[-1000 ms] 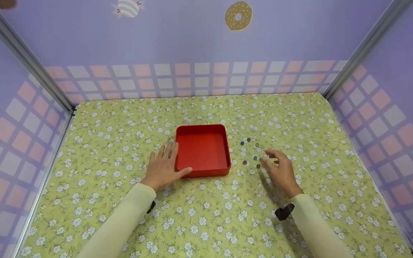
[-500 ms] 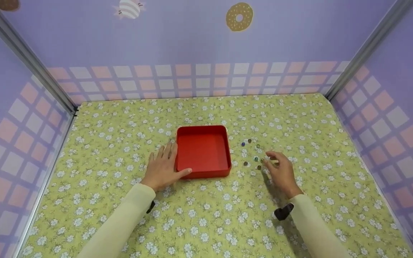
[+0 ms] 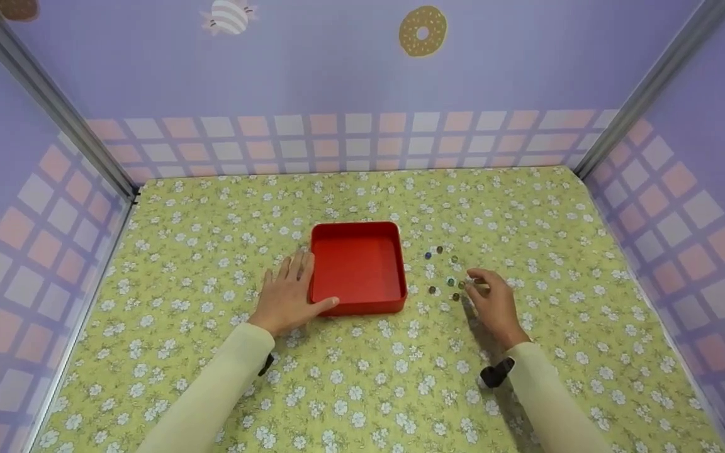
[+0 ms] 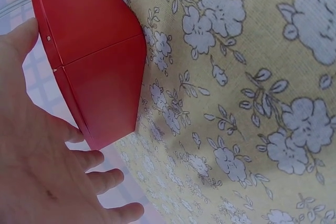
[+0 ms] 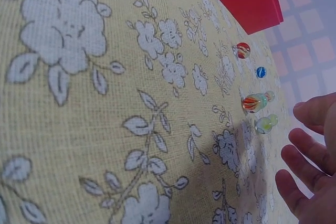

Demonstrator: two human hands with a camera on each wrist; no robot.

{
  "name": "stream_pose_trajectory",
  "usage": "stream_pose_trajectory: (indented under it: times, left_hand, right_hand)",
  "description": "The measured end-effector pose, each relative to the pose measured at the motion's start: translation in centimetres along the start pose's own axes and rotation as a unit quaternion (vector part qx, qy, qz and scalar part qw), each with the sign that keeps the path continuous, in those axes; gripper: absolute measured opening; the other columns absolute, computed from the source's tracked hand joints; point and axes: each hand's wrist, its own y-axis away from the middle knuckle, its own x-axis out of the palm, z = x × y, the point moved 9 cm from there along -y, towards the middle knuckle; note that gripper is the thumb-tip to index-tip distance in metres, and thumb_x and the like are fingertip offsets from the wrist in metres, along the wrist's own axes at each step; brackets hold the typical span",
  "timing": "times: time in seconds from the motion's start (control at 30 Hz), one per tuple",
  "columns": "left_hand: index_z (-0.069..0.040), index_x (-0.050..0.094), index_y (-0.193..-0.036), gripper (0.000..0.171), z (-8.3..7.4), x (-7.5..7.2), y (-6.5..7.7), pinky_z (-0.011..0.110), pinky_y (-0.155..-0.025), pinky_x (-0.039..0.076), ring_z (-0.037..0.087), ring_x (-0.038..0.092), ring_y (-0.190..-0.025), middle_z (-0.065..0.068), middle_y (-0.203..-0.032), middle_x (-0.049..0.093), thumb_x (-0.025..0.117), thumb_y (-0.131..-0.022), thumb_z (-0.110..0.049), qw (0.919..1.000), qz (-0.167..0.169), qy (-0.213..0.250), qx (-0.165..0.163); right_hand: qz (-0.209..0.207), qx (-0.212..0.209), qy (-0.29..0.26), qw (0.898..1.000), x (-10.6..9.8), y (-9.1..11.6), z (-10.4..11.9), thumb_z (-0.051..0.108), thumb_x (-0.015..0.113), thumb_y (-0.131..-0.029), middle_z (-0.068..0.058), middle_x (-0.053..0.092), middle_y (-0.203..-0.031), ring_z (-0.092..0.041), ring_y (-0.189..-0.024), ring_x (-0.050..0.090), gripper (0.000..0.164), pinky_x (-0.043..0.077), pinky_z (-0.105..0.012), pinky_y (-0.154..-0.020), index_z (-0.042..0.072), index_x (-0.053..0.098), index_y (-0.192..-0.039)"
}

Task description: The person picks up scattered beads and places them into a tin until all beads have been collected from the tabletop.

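A square red box (image 3: 357,308) with low walls stands on the flowered cloth. My left hand (image 3: 287,302) lies along its left wall, fingers spread and fairly straight, thumb at the front left corner. The left wrist view has the thumb (image 4: 23,38) right at the box's rim. Several small glass marbles lie loose to the right of the box, among them a blue marble (image 5: 261,72) and a red-streaked marble (image 5: 243,50). Beside them hovers my right hand (image 3: 494,305), its fingers loosely curved and thumb apart from the index finger, with nothing seen between them.
The yellow-green flowered cloth (image 3: 362,377) covers the table. Purple walls with a pink and white check band (image 3: 362,141) enclose the back and both sides. A black strap device (image 3: 496,372) sits at my right wrist.
The head view has tilted up slightly, so everything sits a little lower in it. Both hands, the box and the marbles keep nearly the same places relative to each other.
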Motion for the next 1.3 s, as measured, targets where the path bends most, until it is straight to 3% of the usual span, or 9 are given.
stream_pose_trajectory:
  times: [0.53,0.73,1.1,1.3]
  left_hand:
    - [-0.014,0.010,-0.157,0.106,-0.2,0.3,-0.4,0.067,-0.115,0.011,0.039,0.013,-0.150,0.012,-0.164,0.008,0.051,-0.082,-0.075,0.9987,0.031,0.038,-0.014]
    - [-0.013,0.011,-0.157,0.106,-0.1,0.3,-0.3,0.066,-0.116,0.011,0.039,0.012,-0.150,0.012,-0.164,0.010,0.051,-0.081,-0.076,0.9986,0.033,0.039,-0.016]
    - [-0.015,0.008,-0.157,0.107,0.0,0.1,-0.2,0.065,-0.117,0.009,0.037,0.012,-0.150,0.009,-0.164,0.009,0.048,-0.081,-0.078,0.9986,0.039,0.028,-0.021]
    - [-0.016,0.007,-0.157,0.105,-0.2,-0.1,-0.1,0.066,-0.116,0.009,0.037,0.012,-0.150,0.010,-0.164,0.009,0.050,-0.082,-0.076,0.9987,0.039,0.027,-0.018]
  right_hand:
    - [0.004,0.006,0.033,0.999,0.2,-0.4,-0.7,0.014,0.057,-0.098,-0.014,0.056,-0.129,-0.029,-0.112,0.058,0.037,0.050,-0.048,-0.093,0.007,0.055,-0.134]
    - [0.012,0.008,0.018,1.000,0.4,-0.6,-0.9,0.013,0.058,-0.097,-0.013,0.056,-0.131,-0.030,-0.114,0.058,0.037,0.049,-0.048,-0.095,0.007,0.055,-0.133]
    - [0.009,0.003,0.029,1.000,0.8,-0.9,-1.1,0.009,0.060,-0.095,-0.012,0.060,-0.121,-0.026,-0.103,0.060,0.034,0.050,-0.045,-0.090,0.007,0.059,-0.129]
    - [0.012,0.010,0.023,1.000,1.2,-0.9,-1.5,0.010,0.060,-0.096,-0.012,0.060,-0.122,-0.027,-0.108,0.060,0.033,0.050,-0.046,-0.093,0.008,0.060,-0.128]
